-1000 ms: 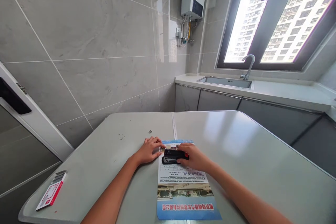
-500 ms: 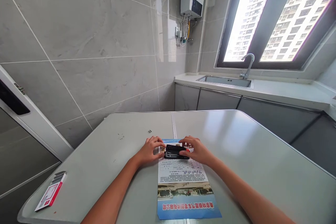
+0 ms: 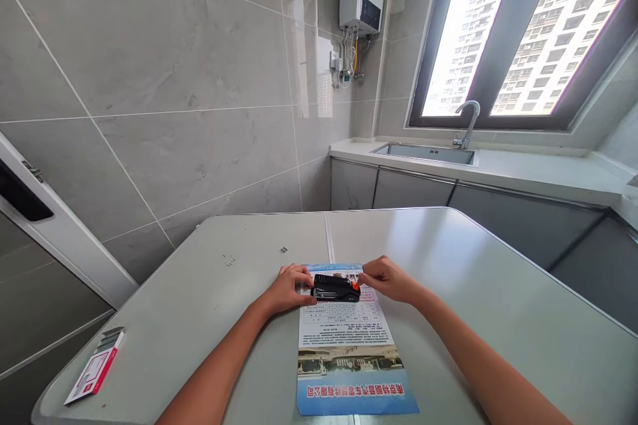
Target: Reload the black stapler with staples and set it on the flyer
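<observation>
A black stapler (image 3: 333, 289) lies crosswise on a printed sheet (image 3: 349, 385), with an orange-red piece (image 3: 355, 286) at its right end. My left hand (image 3: 288, 290) grips the stapler's left end, fingertips on the far side and thumb on the near side. At the other end is my right hand (image 3: 391, 279), its fingers curled in and their tips against the orange-red piece. Blue bands and a photo strip show on the sheet, whose far part is partly covered by the stapler and my hands.
Staple strips (image 3: 284, 250) and loose staples (image 3: 228, 259) lie on the white table (image 3: 239, 358) to the left. A red and white packet (image 3: 96, 366) rests near its left edge. Beyond the table stand a counter with a sink (image 3: 426, 153) and tap (image 3: 467, 123).
My right hand has shifted right, from across the stapler's top to the orange-red piece, with its fingers curled in more. My left hand keeps its hold at the left end.
</observation>
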`<state>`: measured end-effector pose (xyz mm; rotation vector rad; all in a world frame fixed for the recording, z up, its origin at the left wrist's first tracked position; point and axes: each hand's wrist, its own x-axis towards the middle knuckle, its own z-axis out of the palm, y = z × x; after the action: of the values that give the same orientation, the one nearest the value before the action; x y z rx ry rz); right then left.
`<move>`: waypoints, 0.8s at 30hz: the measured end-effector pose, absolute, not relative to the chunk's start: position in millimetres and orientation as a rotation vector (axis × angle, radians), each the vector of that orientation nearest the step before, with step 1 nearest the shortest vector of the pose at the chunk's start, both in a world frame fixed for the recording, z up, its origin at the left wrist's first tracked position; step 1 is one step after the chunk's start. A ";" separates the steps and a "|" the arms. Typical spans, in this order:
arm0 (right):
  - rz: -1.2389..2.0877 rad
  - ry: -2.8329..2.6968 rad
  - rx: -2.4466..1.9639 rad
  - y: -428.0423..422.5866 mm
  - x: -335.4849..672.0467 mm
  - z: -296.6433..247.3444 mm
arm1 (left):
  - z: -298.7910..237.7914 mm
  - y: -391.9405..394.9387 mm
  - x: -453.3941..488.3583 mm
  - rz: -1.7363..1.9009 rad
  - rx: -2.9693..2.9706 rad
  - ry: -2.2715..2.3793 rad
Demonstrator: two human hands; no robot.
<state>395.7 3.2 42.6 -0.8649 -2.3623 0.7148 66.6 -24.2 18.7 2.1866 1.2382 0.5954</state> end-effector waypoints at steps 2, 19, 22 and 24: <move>0.753 -2.376 -0.881 3.3 395.7 41.3 | 16.2 -23.1 65.9 0.608 2.168 1.242; 0.602 -2.267 -0.923 -2.7 379.6 36.8 | 7.2 -19.7 64.1 0.649 2.160 1.235; 0.638 -2.134 -0.878 -8.1 363.6 29.9 | 10.7 -21.1 64.3 0.636 2.179 1.235; 0.675 -2.164 -0.852 -13.8 351.6 24.7 | 14.0 -23.0 64.9 0.630 2.198 1.230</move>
<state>351.6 -13.8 24.7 -0.8525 -2.1636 0.6752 64.9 -23.0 14.0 2.1982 1.2305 0.6302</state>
